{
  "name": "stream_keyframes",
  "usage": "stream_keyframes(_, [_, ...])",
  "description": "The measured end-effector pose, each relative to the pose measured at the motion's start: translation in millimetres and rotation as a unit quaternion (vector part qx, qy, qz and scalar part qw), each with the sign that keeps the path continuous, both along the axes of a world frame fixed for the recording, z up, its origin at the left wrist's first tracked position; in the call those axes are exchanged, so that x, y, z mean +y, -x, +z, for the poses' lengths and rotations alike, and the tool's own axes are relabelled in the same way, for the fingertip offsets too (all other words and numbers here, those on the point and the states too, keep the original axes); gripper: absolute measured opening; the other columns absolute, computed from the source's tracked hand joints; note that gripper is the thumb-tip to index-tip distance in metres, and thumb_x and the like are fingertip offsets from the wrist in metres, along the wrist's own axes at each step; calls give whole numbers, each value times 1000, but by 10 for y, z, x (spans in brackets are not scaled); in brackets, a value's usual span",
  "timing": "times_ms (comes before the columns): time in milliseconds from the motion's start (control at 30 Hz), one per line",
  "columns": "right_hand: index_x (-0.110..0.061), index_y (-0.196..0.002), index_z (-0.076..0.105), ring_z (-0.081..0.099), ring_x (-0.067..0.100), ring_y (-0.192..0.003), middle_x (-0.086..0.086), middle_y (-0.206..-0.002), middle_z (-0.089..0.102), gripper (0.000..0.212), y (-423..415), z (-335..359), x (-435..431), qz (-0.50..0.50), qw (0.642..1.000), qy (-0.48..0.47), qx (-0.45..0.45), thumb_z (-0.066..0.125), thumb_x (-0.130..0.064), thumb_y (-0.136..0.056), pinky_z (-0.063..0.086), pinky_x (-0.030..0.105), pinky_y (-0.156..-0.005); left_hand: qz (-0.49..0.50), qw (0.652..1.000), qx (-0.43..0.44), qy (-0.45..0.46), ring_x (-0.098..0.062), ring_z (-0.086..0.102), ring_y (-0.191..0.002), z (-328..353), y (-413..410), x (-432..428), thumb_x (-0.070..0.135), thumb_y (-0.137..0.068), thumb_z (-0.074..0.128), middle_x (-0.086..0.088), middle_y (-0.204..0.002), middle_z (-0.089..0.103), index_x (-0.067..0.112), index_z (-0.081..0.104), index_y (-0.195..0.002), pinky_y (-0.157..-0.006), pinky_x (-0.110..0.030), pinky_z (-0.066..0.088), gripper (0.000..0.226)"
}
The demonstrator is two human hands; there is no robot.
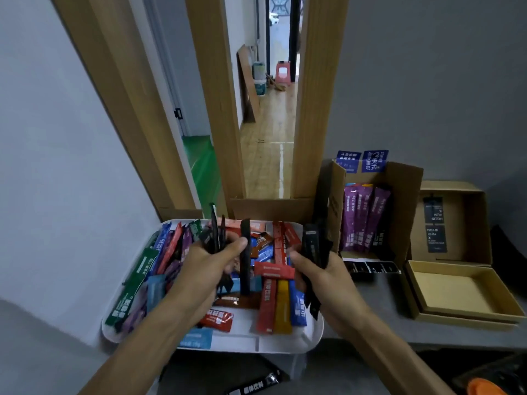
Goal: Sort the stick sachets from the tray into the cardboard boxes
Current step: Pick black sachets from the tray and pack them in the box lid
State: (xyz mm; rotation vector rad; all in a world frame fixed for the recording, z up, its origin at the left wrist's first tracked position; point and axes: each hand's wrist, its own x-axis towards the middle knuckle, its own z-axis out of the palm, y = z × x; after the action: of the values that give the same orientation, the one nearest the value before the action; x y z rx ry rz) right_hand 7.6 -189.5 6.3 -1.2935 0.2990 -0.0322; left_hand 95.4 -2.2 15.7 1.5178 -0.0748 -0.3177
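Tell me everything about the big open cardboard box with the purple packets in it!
The tall brown cardboard box stands open on the grey table, just right of the white tray. Its flaps are up, the left one bearing dark print. Inside, shiny purple stick sachets stand upright, leaning together. Blue printed cards show behind its back edge, and black labels lie at its front. Neither hand touches it.
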Motion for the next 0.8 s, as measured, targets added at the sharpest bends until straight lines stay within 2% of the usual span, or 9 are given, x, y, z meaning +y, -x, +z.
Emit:
stream_keyframes(133, [-12,-89,70,69,22,-69,5,-75,74,7,68,104,63,22,996,81,-38,72,-19,-90,58,32,-63,13,998,-29,51,-3,56,-50,149,223,-312,6,-88,70,5,-60,65,4,70,-92,-53,-17,48,5])
stream_keyframes(233, [-15,-77,68,62,-1,-54,-9,-56,66,16,218,179,23,33,993,100,-50,70,-5,-90,46,11,-53,17,996,-16,81,-13,74,-69,241,453,-576,1,-87,69,-6,-75,76,1,74,-95,-61,-23,57,9])
stream_keyframes(300, [-20,-72,64,58,-5,-48,-14,-50,62,26,320,201,-80,33,993,108,-44,67,-1,-90,43,8,-50,12,995,11,95,-23,76,-82,264,576,-750,4,-87,70,-12,-85,77,3,74,-96,-69,-32,60,10])
stream_keyframes(367, [-20,-80,66,59,-4,-52,-12,-55,64,16,446,181,-266,18,992,120,-37,70,-8,-90,44,11,-52,-6,994,33,100,-18,74,-73,251,646,-933,11,-87,71,-7,-74,75,1,70,-99,-68,-31,59,15])
stream_keyframes(433, [-16,-97,66,59,5,-56,-5,-63,66,12,637,103,-544,-21,993,115,7,73,-19,-87,47,21,-55,-18,991,72,109,-9,60,-52,227,683,-1105,25,-90,68,0,-63,65,-1,67,-100,-54,-24,51,28])
stream_keyframes(567, [-6,-105,62,55,21,-61,10,-67,65,16,1097,14,-1222,-90,992,50,69,68,-10,-90,46,32,-56,-71,964,167,193,-13,46,-56,175,789,-1493,24,-100,44,-9,-78,58,-1,67,-105,-56,-28,32,35])
stream_keyframes(633, [-4,-105,62,54,30,-69,21,-78,64,16,1314,3,-1574,-113,989,31,94,65,-6,-89,44,42,-65,-80,964,164,194,-13,54,-61,185,925,-1757,17,-96,50,-7,-78,62,0,68,-105,-57,-25,39,27])
stream_keyframes(733, [-6,-102,61,53,21,-62,12,-75,61,24,1547,19,-2034,-118,988,42,92,72,-19,-86,43,36,-59,-110,967,141,180,-15,65,-75,151,1166,-2206,11,-85,62,-9,-86,71,3,73,-106,-67,-24,54,25])
stream_keyframes(800, [-11,-91,65,53,16,-58,3,-66,59,27,1629,71,-2268,-120,988,68,74,77,-33,-81,43,32,-57,-145,984,71,80,-18,69,-84,146,1322,-2493,10,-88,65,-8,-90,74,11,77,-100,-75,-24,54,16])
